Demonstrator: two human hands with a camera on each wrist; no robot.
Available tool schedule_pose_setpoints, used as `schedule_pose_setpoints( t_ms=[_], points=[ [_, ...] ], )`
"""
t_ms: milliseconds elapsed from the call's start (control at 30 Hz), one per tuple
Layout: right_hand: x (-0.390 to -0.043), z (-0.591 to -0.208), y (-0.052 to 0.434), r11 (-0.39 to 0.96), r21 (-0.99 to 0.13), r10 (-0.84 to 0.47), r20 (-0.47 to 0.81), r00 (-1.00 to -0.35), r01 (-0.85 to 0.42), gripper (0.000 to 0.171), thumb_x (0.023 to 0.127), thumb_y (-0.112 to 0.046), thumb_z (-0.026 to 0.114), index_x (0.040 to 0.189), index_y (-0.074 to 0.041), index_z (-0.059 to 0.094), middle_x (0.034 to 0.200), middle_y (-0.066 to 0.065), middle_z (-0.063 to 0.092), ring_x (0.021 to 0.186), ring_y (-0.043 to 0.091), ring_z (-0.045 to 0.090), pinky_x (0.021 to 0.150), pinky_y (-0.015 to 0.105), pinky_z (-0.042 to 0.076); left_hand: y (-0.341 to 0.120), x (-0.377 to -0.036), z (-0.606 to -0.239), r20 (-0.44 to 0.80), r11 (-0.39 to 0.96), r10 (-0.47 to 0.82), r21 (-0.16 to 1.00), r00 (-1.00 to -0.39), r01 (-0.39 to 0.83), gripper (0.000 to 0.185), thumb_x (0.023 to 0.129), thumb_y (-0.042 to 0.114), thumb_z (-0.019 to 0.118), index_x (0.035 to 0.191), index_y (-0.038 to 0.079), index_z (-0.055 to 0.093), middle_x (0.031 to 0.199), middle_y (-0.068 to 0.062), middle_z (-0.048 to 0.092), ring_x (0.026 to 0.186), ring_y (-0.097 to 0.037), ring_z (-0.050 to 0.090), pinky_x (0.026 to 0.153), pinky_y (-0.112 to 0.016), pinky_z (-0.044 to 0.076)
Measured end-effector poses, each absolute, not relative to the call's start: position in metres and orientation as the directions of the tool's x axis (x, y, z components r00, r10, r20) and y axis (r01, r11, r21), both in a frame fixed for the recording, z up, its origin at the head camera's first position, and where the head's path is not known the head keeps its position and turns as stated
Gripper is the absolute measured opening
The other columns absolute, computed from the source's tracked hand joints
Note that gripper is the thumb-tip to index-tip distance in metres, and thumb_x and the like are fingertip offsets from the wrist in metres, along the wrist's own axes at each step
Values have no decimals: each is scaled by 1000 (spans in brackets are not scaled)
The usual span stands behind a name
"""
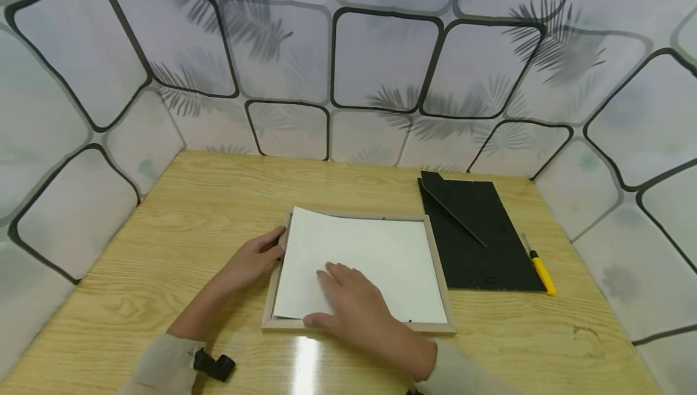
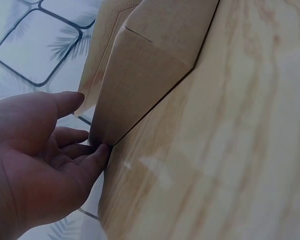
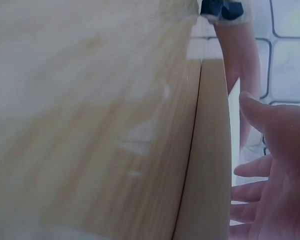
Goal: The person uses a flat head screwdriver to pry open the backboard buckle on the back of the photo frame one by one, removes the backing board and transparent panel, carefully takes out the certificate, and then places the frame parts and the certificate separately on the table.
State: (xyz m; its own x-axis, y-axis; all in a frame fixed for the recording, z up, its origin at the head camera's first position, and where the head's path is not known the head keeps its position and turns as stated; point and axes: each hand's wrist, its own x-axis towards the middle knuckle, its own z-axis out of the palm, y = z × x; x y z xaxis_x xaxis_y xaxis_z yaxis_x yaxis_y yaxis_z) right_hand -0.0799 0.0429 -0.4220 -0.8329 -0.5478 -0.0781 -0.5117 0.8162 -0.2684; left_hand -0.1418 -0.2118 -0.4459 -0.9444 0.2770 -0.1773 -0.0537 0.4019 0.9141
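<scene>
A light wooden picture frame lies on the table with a white sheet inside its border. The sheet's left end stands raised above the frame, and in the left wrist view a printed line pattern shows on its tan underside. My left hand holds the frame's left side, fingers bent against the outer edge and thumb near the sheet. On the sheet's lower left part rests my right hand, its fingers spread and fairly straight. The right wrist view shows those fingers just above the frame's side.
Right of the frame lies a black backing board with a folded stand flap on it. Beside the board is a screwdriver with a yellow handle. Patterned cloth surrounds the wooden table at the back and sides.
</scene>
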Motion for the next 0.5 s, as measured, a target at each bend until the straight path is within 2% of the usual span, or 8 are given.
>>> schedule_pose_setpoints(
  t_ms=[200, 367, 500],
  points=[
    [-75, -426, 31, 788, -216, -593, -15, -805, -577, 93, 86, -74, 58, 151, -9, 46, 154, 11, 48, 142, 27, 46, 114, 41, 42, -210, -140, -447, -169, 403, 273, 914, -947, -47, 66, 108, 35, 48, 159, 1, 24, 165, -20, 23, 151, -38, 25, 120, -53, 27],
    [-73, -428, 26, 772, -159, -616, 51, -786, -615, 83, 91, -68, 59, 148, -8, 50, 146, 10, 56, 134, 27, 54, 106, 39, 50, -209, -137, -447, -166, 390, 278, 920, -946, -47, 67, 107, 35, 49, 160, 2, 24, 165, -19, 22, 152, -38, 23, 121, -53, 26],
    [-70, -427, 26, 765, -180, -617, 68, -784, -618, 73, 94, -61, 61, 145, -10, 53, 141, 9, 60, 130, 25, 57, 93, 41, 58, -208, -135, -447, -174, 389, 273, 919, -946, -57, 68, 107, 36, 50, 160, 4, 23, 166, -18, 21, 152, -37, 23, 121, -53, 25]
  ],
)
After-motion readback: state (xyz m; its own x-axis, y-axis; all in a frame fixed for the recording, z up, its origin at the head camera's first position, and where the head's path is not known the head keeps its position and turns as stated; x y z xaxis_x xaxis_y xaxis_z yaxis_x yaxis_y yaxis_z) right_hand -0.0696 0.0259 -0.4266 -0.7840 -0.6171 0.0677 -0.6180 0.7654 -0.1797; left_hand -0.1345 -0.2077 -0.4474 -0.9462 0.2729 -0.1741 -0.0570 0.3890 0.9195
